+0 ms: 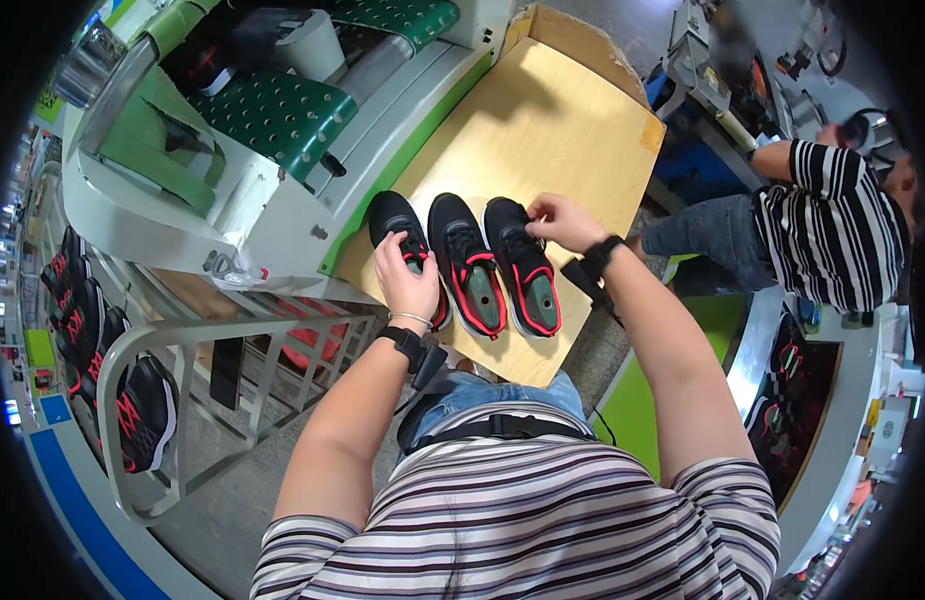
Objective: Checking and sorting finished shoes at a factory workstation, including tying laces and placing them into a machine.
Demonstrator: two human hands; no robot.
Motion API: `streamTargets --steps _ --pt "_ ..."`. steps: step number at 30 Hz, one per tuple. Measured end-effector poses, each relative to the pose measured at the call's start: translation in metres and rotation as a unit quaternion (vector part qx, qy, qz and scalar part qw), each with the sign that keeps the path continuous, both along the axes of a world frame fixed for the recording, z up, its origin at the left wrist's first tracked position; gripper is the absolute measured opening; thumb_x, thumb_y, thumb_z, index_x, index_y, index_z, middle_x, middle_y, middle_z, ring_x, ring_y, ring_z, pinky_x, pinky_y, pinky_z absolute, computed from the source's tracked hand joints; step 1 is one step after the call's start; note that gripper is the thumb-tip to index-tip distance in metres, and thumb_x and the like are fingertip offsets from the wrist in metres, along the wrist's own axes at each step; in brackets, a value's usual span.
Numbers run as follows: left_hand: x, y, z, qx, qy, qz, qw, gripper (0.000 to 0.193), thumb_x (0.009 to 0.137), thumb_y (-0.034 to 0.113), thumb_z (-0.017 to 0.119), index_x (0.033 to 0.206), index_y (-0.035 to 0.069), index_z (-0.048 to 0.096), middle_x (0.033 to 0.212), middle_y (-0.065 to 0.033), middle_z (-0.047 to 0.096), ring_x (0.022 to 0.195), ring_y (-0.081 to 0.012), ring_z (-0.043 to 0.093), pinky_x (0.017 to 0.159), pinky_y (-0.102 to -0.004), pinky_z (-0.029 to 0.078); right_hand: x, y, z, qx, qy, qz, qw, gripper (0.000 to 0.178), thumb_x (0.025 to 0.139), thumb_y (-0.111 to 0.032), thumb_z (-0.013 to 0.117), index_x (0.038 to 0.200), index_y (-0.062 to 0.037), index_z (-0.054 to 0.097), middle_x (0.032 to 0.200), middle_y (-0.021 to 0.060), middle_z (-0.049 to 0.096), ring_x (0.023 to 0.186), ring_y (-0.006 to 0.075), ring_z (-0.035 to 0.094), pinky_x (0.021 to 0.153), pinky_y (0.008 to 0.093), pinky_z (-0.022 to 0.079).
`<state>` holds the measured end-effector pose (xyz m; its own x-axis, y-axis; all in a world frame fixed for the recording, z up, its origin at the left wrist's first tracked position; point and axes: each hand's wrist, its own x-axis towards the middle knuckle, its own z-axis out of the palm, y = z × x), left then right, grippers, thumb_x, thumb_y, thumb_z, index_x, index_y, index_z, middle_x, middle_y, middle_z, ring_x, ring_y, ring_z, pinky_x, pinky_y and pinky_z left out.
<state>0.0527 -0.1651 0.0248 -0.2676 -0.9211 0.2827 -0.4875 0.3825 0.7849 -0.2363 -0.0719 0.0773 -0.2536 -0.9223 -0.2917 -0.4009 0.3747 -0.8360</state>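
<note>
Three black sneakers with red collar linings and white soles stand side by side on a pale wooden board, toes pointing away from me. My left hand [407, 280] reaches over the left sneaker [390, 212], its fingers curled onto the tongue and collar and hiding much of the opening. Untouched between my hands is the middle sneaker [460, 235], its grey-green insole showing. At the right sneaker [512, 235], my right hand [562, 222] pinches at the outer edge of the lacing. Whether a lace end is between those fingertips is too small to tell.
The wooden board [542, 110] has a cardboard rim at its far end. Left of it runs a machine with a green studded belt [282, 115]. A metal rack [182, 350] stands near more sneakers [147, 415] at far left. Another person [822, 220] works at the right.
</note>
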Motion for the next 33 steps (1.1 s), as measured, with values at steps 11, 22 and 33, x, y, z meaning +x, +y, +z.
streamTargets --steps 11,22,33 --pt "-0.002 0.003 0.001 0.011 0.003 0.016 1.0 0.048 0.081 0.015 0.074 0.124 0.007 0.055 0.135 -0.0204 0.052 0.128 -0.0419 0.048 0.107 -0.0499 0.038 0.084 0.091 0.017 -0.197 0.349 0.036 0.916 0.012 0.079 -0.006 0.07 0.091 -0.0042 0.066 0.092 0.0109 0.062 0.09 0.0314 0.06 0.079 0.0413 0.05" --pt "0.013 0.058 0.06 -0.017 0.02 -0.253 0.967 0.086 0.086 0.023 0.075 0.152 0.0 0.026 0.158 -0.0272 0.022 0.147 -0.0452 0.024 0.12 -0.0516 0.025 0.109 0.131 0.01 -0.072 0.253 -0.015 0.965 0.066 0.086 -0.03 0.077 0.146 -0.0202 0.053 0.152 0.0266 0.037 0.14 0.0472 0.036 0.116 0.0519 0.032" --pt "-0.065 0.045 0.035 0.154 0.111 -0.102 0.976 0.098 0.07 0.0 0.067 0.156 0.004 0.022 0.155 -0.0287 0.027 0.146 -0.0463 0.025 0.122 -0.048 0.023 0.101 0.098 -0.011 -0.038 -0.157 -0.29 0.943 0.077 0.08 -0.009 0.077 0.146 0.0019 0.039 0.126 0.0143 0.061 0.115 0.0239 0.06 0.1 0.034 0.049"
